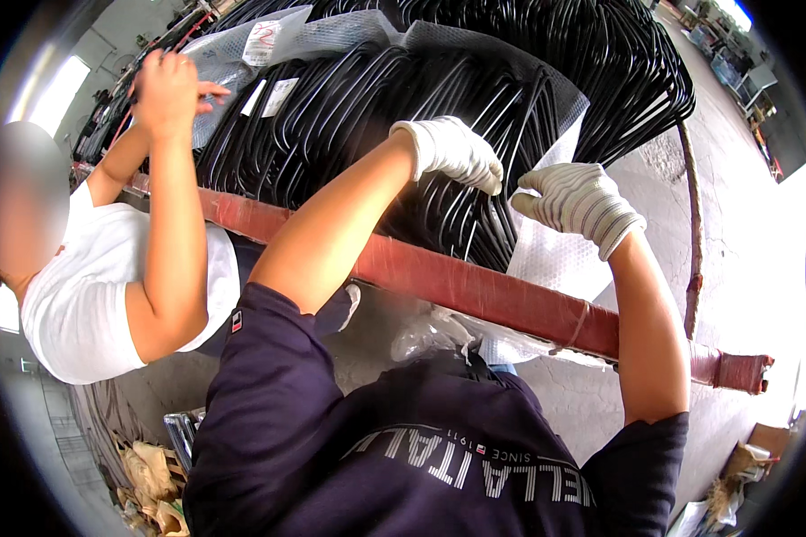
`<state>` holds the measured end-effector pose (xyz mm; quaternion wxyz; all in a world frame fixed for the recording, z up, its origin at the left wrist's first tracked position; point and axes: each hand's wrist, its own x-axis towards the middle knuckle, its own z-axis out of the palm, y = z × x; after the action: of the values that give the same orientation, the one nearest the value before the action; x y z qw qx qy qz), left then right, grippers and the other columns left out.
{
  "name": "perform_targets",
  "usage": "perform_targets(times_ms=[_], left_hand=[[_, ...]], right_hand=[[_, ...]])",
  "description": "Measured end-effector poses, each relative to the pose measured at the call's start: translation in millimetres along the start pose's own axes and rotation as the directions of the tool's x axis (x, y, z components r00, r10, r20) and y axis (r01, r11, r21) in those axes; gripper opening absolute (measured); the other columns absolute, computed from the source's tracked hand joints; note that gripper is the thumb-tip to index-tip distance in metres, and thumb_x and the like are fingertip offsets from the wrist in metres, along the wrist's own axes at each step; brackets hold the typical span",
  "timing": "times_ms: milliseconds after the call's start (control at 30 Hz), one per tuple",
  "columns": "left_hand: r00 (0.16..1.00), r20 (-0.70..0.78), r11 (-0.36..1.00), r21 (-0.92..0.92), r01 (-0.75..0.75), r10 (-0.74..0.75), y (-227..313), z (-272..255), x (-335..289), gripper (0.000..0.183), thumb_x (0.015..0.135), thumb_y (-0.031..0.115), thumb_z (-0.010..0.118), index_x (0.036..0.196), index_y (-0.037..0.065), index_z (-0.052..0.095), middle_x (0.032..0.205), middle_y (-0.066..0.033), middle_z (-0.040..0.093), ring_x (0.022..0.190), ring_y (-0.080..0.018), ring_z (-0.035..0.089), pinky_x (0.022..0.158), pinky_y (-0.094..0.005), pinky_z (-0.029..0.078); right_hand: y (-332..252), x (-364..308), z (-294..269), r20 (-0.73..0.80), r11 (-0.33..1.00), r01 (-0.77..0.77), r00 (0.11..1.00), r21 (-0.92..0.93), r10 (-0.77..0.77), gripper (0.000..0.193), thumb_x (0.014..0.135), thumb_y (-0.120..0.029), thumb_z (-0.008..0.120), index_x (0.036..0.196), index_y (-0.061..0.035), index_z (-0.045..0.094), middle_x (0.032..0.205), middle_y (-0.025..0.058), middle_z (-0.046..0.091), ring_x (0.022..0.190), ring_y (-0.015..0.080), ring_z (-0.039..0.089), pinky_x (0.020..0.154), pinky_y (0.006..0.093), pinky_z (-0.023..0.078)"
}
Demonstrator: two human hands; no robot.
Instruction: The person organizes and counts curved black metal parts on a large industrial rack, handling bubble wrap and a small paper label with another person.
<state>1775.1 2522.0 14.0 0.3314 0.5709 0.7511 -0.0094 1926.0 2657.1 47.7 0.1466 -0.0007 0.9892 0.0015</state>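
Observation:
My left hand (457, 156), in a white knitted glove, reaches over a dense row of bent black metal rods (358, 116). Its fingers are curled together close to the rods at the row's right end; whatever they grip is hidden. My right hand (578, 204), in a striped white glove, is a short gap to the right, with thumb and fingers drawn together. Anything between those fingertips is too small to make out. Translucent bubble wrap (546, 259) hangs down below and behind my right hand. More bubble wrap (331, 38) lies along the back of the row.
A reddish-brown beam (475, 279) runs in front of the rods, between them and my body. At the left stands a co-worker (125, 286) in a white shirt, bare hands raised over the rods' left end. More black rods (591, 54) are stacked behind. Clear plastic (430, 336) lies below the beam.

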Motion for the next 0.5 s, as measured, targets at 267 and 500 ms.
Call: perform_targets(times_ms=[267,500], left_hand=[[0.998,-0.012,0.998,-0.011,0.058,-0.058,0,1,1,0.053,0.092,0.048,0.052,0.131,0.013,0.057,0.128,-0.0086,0.062,0.120,-0.0265,0.056,0.103,-0.0359,0.040],[0.997,0.017,0.996,0.047,0.076,-0.077,14,-6,-7,0.050,0.093,0.048,0.049,0.132,0.017,0.056,0.124,-0.0083,0.063,0.114,-0.0270,0.059,0.099,-0.0363,0.043]], right_hand=[[4,-1,8,-0.098,0.999,0.042,0.994,0.012,-0.041,0.045,0.089,-0.050,0.054,0.099,-0.0094,0.071,0.082,0.0119,0.070,0.079,0.0290,0.068,0.073,0.0384,0.055],[2,-3,6,-0.086,0.999,0.041,0.995,0.011,-0.040,0.047,0.090,-0.050,0.052,0.094,-0.0076,0.072,0.080,0.0122,0.070,0.079,0.0289,0.069,0.073,0.0385,0.055]])
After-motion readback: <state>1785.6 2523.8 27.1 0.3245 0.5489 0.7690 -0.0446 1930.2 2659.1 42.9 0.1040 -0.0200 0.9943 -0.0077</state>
